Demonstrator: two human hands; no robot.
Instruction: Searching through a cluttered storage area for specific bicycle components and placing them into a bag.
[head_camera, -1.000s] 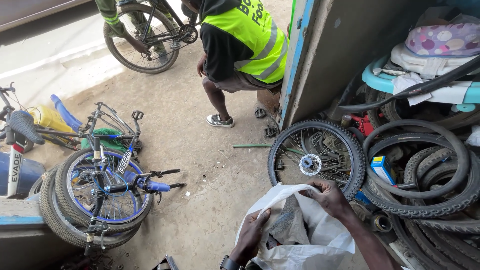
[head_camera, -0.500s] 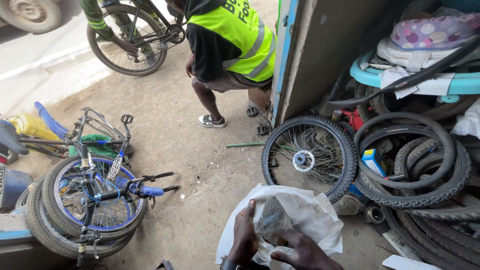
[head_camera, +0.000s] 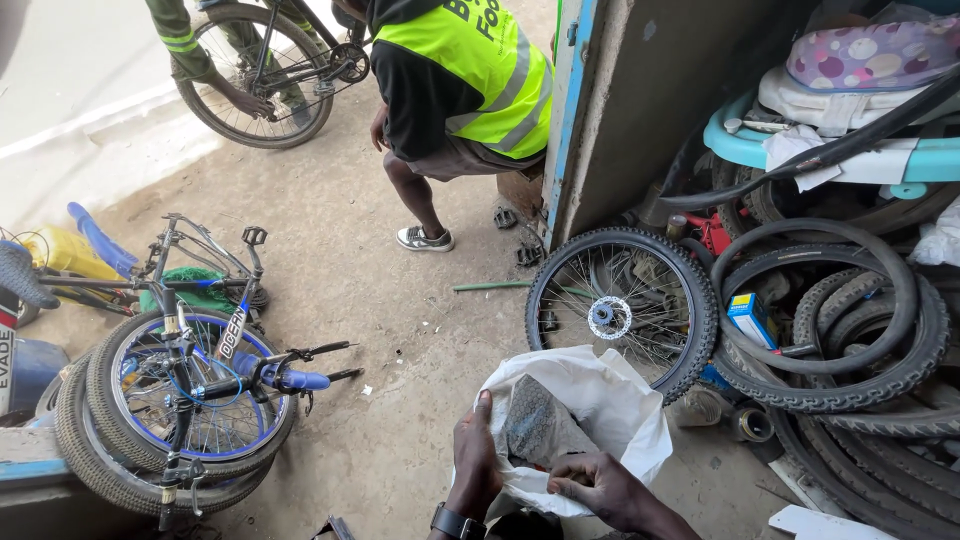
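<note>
Bare ground (head_camera: 400, 330) left; spoked wheel (head_camera: 622, 310), tyres (head_camera: 850, 340) crowd right.

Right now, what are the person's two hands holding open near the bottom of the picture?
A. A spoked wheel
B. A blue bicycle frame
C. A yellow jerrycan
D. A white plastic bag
D: the left hand grips one edge of the white plastic bag and the right hand holds the near edge, with a grey lump showing inside, while the spoked wheel leans untouched just beyond it.
</note>
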